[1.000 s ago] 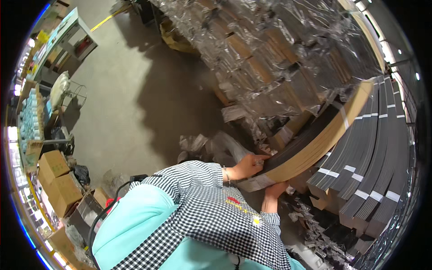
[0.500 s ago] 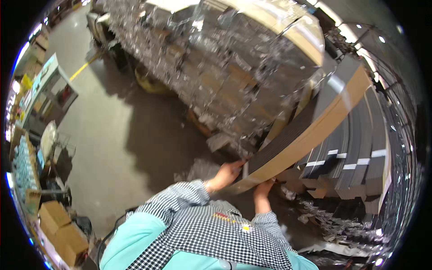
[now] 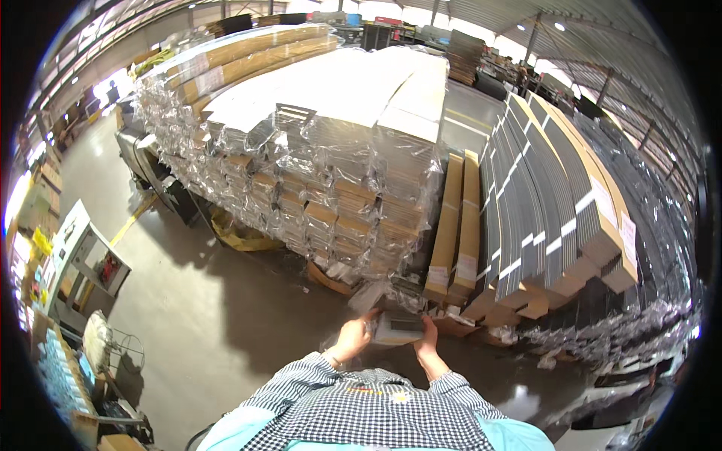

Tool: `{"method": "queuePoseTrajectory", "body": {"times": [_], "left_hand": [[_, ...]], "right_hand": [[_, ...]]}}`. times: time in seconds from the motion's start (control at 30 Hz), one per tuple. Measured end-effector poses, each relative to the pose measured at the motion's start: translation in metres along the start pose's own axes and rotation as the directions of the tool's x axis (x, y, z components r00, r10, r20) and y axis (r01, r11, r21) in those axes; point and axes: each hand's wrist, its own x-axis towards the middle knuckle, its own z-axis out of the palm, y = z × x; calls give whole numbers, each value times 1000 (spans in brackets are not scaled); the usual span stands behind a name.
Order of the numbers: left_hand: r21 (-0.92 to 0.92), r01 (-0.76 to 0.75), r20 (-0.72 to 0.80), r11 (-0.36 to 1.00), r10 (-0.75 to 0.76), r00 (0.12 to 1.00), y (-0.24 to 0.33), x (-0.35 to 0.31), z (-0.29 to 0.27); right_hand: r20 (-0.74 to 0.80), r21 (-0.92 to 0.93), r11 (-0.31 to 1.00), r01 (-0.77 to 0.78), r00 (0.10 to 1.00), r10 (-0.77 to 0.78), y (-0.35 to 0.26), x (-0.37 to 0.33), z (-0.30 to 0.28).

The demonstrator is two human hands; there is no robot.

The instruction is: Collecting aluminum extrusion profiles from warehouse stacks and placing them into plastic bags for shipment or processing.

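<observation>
In front of my waist, both hands grip a short-looking pale grey and white block (image 3: 392, 336) with a dark patch on top. It may be a strapped cardboard bundle seen nearly end-on; I cannot tell its full length. My left hand (image 3: 351, 338) is closed at its left side, with crumpled clear film beside the fingers. My right hand (image 3: 426, 340) closes on its right side. Just beyond the right hand stand long brown cardboard bundles (image 3: 448, 233). Grey, white-strapped bundles (image 3: 519, 203) lean beside them to the right.
A large film-wrapped stack of cardboard (image 3: 323, 173) rises ahead. Loose clear film (image 3: 387, 289) hangs at its base near my hands. More wrapped dark stacks (image 3: 639, 195) stand at right. A grey-white cabinet (image 3: 90, 259) and a yellow floor line (image 3: 134, 219) are at left.
The view has tilted up. The long bundle slanting from my hands toward the right no longer crosses the view; my hands now hold the short-looking block close to my body.
</observation>
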Motion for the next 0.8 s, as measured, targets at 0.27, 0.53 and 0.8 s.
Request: {"method": "queuePoseTrajectory", "body": {"times": [0.27, 0.53, 0.8], "left_hand": [[-803, -245, -145, 543, 221, 964, 97, -16, -133], [-777, -360, -628, -516, 598, 498, 220, -58, -292], [-656, -628, -689, 419, 8, 724, 168, -41, -275]], "right_hand": [[622, -191, 735, 651, 659, -422, -111, -93, 101], [782, -583, 682, 441, 533, 324, 94, -30, 47], [761, -448, 495, 744, 609, -226, -49, -77, 170]]}}
